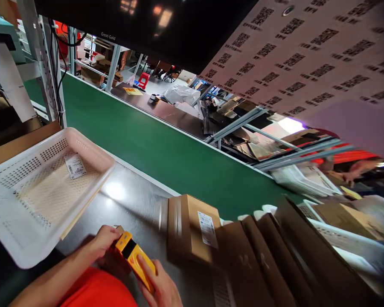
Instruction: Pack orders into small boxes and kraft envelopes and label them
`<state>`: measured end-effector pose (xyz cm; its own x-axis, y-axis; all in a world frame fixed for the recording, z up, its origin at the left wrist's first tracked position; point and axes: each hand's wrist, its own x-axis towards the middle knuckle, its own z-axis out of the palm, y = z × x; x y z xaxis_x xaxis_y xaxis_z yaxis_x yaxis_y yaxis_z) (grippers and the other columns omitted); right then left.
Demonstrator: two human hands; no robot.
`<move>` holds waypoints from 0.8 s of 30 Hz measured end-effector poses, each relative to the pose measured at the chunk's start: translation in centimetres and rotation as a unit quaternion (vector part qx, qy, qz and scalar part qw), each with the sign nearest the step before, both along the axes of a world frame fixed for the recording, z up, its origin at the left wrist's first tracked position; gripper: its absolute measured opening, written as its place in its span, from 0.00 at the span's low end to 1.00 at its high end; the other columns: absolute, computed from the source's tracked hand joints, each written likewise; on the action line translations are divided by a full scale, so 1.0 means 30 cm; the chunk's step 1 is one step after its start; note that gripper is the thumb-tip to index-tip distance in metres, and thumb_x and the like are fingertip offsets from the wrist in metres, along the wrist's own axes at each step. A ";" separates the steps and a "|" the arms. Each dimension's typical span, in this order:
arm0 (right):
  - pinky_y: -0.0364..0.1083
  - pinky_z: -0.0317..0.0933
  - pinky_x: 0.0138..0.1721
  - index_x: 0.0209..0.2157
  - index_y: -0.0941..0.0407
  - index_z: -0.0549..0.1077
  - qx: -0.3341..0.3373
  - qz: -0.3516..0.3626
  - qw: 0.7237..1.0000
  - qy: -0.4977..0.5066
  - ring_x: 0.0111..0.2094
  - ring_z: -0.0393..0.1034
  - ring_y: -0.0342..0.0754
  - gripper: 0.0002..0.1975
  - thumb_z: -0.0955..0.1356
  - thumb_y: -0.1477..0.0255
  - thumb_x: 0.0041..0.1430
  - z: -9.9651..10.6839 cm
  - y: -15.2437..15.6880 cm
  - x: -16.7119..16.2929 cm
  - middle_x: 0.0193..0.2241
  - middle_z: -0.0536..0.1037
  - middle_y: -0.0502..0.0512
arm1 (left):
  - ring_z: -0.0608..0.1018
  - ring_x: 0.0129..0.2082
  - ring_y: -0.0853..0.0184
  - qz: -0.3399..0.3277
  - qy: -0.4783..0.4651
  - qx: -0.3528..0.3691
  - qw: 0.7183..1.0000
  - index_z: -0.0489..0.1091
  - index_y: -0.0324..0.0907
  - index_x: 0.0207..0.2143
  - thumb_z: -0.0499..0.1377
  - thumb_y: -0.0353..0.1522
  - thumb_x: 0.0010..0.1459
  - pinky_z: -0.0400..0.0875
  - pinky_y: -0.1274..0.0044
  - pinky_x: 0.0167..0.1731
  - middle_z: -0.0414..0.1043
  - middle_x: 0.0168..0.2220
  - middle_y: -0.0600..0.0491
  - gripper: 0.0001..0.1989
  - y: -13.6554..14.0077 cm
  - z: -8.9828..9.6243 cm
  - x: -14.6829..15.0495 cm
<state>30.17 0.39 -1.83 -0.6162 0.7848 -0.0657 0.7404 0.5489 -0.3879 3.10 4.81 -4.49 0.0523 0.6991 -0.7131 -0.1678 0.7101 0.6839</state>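
Note:
My right hand (161, 283) is closed around a yellow handheld scanner (136, 260), with a dark window across its upper part and the thumb lying on its face. Just left of the scanner's head, my left hand (106, 239) is closed on a small brown box (117, 261), mostly hidden beneath the scanner and my fingers. Both hands are above the metal tabletop (137, 200), close to my body. To the left is a white perforated basket (92, 147) with a small white labelled packet (75, 166) inside.
A cardboard box (195, 226) with a white label stands right of my hands, beside several upright brown cartons (269, 256). Behind the tabletop runs a green conveyor belt (141, 140). A black monitor (153, 30) and a code-covered sheet (294, 55) hang overhead. Another person's hand (352, 175) is far right.

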 end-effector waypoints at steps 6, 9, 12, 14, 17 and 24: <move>0.51 0.74 0.40 0.71 0.35 0.58 -0.036 -0.034 0.995 -0.085 0.38 0.78 0.54 0.35 0.69 0.64 0.65 0.078 -0.017 -0.022 0.44 0.77 0.56 | 0.72 0.24 0.68 -0.002 0.170 0.055 0.984 0.70 0.43 0.25 0.59 0.35 0.59 0.63 0.78 0.26 0.72 0.25 0.55 0.10 0.076 -0.051 -0.100; 0.52 0.73 0.42 0.69 0.36 0.62 -0.034 -0.046 0.993 -0.103 0.39 0.78 0.57 0.33 0.68 0.64 0.65 0.060 -0.023 -0.033 0.46 0.77 0.58 | 0.72 0.20 0.71 -0.020 0.201 0.052 0.978 0.69 0.43 0.28 0.57 0.35 0.63 0.63 0.78 0.23 0.74 0.28 0.55 0.10 0.097 -0.092 -0.154; 0.52 0.72 0.42 0.68 0.38 0.65 -0.041 -0.045 0.991 -0.117 0.39 0.78 0.57 0.32 0.67 0.67 0.63 0.044 -0.004 -0.064 0.47 0.77 0.59 | 0.73 0.19 0.71 -0.053 0.226 0.044 0.972 0.72 0.42 0.32 0.55 0.37 0.65 0.64 0.79 0.22 0.77 0.30 0.55 0.11 0.087 -0.139 -0.167; 0.51 0.70 0.42 0.67 0.38 0.67 -0.038 -0.059 0.988 -0.138 0.38 0.77 0.56 0.34 0.68 0.70 0.60 0.048 0.017 -0.096 0.46 0.77 0.58 | 0.75 0.22 0.70 -0.087 0.248 0.046 0.964 0.74 0.41 0.34 0.54 0.37 0.67 0.66 0.78 0.25 0.78 0.30 0.54 0.12 0.066 -0.165 -0.155; 0.50 0.68 0.41 0.67 0.39 0.67 -0.050 -0.060 0.980 -0.183 0.37 0.76 0.56 0.35 0.68 0.71 0.58 0.074 0.046 -0.146 0.45 0.77 0.58 | 0.81 0.37 0.65 -0.139 0.293 0.077 0.943 0.77 0.42 0.35 0.56 0.37 0.67 0.72 0.77 0.38 0.80 0.37 0.51 0.13 0.026 -0.187 -0.129; 0.51 0.69 0.45 0.70 0.41 0.62 -0.115 -0.059 0.962 -0.239 0.44 0.78 0.59 0.37 0.67 0.72 0.60 0.117 0.050 -0.191 0.49 0.75 0.60 | 0.79 0.54 0.52 -0.206 0.388 0.072 0.896 0.74 0.41 0.55 0.57 0.33 0.65 0.68 0.66 0.54 0.73 0.59 0.39 0.17 0.058 -0.176 -0.111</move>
